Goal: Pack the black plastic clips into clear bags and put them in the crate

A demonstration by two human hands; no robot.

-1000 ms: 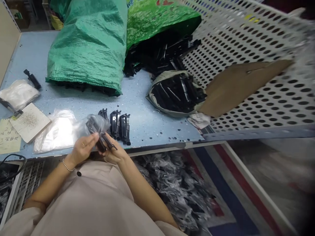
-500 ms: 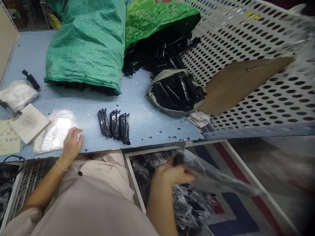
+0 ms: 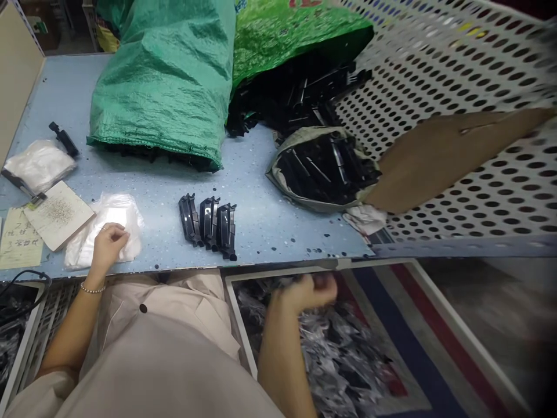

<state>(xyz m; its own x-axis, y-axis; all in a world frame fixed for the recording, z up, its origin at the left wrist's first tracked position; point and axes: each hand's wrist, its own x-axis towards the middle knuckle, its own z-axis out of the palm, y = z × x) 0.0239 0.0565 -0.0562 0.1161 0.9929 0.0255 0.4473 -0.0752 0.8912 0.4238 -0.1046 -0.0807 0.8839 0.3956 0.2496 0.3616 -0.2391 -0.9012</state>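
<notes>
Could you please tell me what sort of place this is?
Probably a workbench in a workshop or small factory: a bright green sack holds many black parts, thin plastic bags lie stacked, and a white-rimmed bin below holds plastic-wrapped pieces.

Head-worn view, downward (and forward)

Surface (image 3: 248, 171): light blue, dark-flecked
Sack (image 3: 163, 87) on the surface: teal green
Parts (image 3: 209, 223) on the surface: black
Plastic bags (image 3: 129, 210) on the surface: whitish
Cloth (image 3: 404, 331) below the surface: grey, with red and navy stripes
</notes>
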